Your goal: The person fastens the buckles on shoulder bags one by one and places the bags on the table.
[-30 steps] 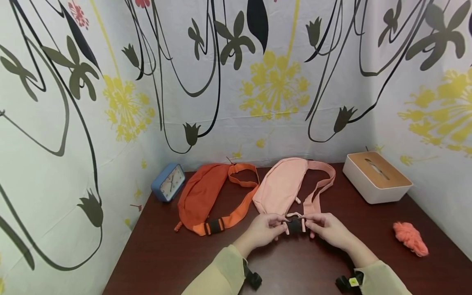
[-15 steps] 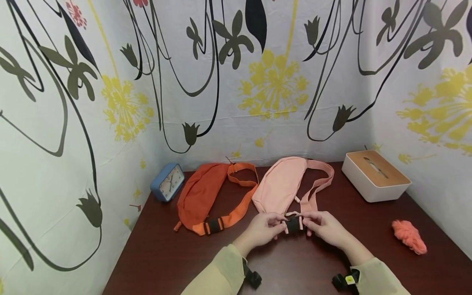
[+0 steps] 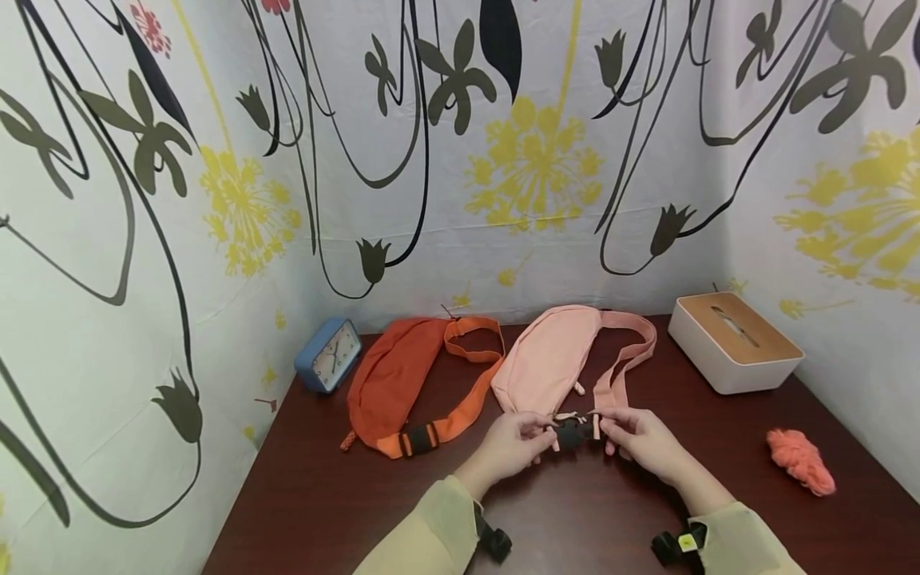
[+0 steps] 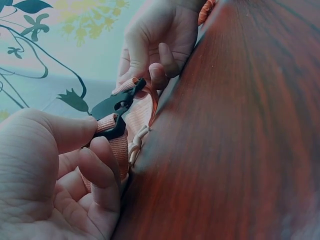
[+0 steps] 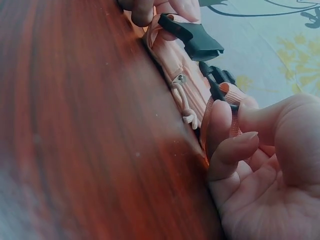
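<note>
A pink waist bag (image 3: 546, 363) lies on the table with its strap (image 3: 636, 331) looped to the right. Its black side-release buckle is in two halves between my hands. My left hand (image 3: 512, 443) pinches the webbing end of the socket half (image 5: 202, 45) between thumb and fingers. With thumb and index finger, my right hand (image 3: 647, 447) pinches the prong half (image 5: 215, 85) at its pink webbing. In the right wrist view the prongs stand just outside the socket's mouth. A pale zipper cord (image 5: 185, 105) hangs from the bag beside the buckle.
An orange waist bag (image 3: 398, 375) with its buckle (image 3: 418, 439) fastened lies to the left, beside a blue clock (image 3: 328, 355). A white tissue box (image 3: 736, 343) with a wooden lid stands back right. Coral yarn (image 3: 800, 461) lies at the right. Patterned cloth surrounds the table (image 3: 345, 511).
The buckle halves looked joined earlier; now they are drawn apart. My right hand has shifted slightly right with the prong half, while my left hand has barely moved.
</note>
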Motion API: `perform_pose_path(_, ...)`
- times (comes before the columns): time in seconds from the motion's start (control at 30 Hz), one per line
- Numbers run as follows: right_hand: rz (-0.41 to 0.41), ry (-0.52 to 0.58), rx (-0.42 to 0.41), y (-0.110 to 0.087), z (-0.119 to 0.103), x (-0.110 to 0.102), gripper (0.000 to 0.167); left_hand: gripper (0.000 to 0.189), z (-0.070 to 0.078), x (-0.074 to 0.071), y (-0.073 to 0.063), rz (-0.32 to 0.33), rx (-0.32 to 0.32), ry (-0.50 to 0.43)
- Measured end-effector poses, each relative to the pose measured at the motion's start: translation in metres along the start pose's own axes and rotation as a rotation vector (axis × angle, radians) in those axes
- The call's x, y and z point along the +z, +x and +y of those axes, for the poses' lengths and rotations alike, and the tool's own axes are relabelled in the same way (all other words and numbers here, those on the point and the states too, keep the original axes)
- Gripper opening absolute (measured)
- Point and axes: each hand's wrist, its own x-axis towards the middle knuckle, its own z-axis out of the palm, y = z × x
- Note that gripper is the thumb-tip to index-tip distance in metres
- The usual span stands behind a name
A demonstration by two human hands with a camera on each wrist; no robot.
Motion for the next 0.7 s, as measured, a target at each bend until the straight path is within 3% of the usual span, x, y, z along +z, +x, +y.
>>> perform_pose_path(0.37,-0.055,-0.014,-0.074,-0.0005,-0.0010,0.0018,0.033,0.021,-0.0001,0.0007,0.0003,0.000,-0.007,-0.002)
perform_pose_path(0.7,-0.091,-0.056,-0.090,-0.0009,-0.0024,0.0022,0.030,0.019,0.0034,0.0002,-0.0019,-0.019,-0.006,0.023)
